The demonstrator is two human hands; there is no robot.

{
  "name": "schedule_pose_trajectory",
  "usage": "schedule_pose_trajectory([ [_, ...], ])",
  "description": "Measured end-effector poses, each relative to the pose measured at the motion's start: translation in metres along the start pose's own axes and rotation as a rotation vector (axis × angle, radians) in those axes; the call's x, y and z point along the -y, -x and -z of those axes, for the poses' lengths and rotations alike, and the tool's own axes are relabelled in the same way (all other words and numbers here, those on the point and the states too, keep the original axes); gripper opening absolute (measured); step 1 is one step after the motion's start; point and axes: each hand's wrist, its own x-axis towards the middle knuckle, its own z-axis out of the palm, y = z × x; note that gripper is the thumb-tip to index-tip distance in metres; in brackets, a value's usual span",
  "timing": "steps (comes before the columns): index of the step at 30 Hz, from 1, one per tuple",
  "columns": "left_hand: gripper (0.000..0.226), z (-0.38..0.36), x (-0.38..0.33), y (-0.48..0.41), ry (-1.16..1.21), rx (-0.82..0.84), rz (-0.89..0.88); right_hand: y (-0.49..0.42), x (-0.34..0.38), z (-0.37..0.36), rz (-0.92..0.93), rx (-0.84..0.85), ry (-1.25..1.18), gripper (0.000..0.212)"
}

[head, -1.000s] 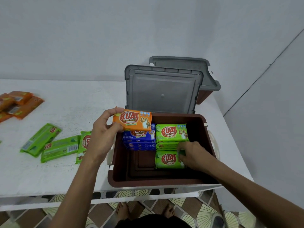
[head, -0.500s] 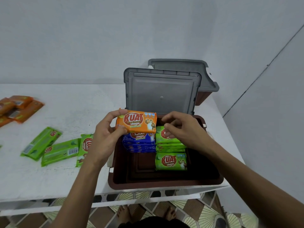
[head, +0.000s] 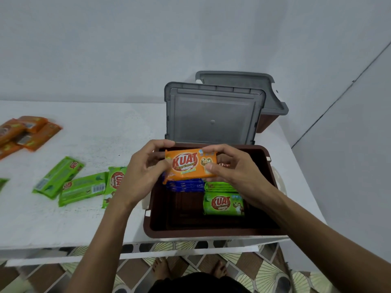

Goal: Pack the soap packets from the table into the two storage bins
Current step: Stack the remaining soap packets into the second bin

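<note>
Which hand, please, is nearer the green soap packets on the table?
Left. The left hand is beside the green soap packets; the right hand is farther, over the brown bin.

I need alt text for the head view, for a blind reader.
The left hand and right hand hold an orange KUAT soap packet over an open brown storage bin holding blue packets and green packets. On the white table lie loose green packets and loose orange packets.

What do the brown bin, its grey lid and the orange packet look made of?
The brown bin looks like moulded plastic, smooth, with a faint sheen on its rim. The grey lid seems plastic too, matte, with moulded ribs and a centre nub. The orange packet is probably thin printed film, glossy, crimped at its left end.
</note>
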Motion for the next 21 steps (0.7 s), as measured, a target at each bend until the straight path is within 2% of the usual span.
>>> schedule_pose_trajectory([
  [5,0.026,0.005,0.015,-0.002,-0.337,-0.121,-0.119,0.013,-0.007,0.007,-0.092,0.091,0.110,0.028],
  [9,0.027,0.006,0.025,-0.001,-0.492,-0.142,-0.110,0.015,-0.014,0.004,-0.169,0.181,0.151,0.023],
  [16,0.028,0.012,0.038,0.001,-0.568,-0.117,-0.119,0.006,-0.037,-0.013,-0.292,0.220,0.211,0.025],
  [21,0.028,0.015,0.038,0.002,-0.583,-0.099,-0.127,0.001,-0.054,-0.018,-0.297,0.256,0.382,0.030],
])
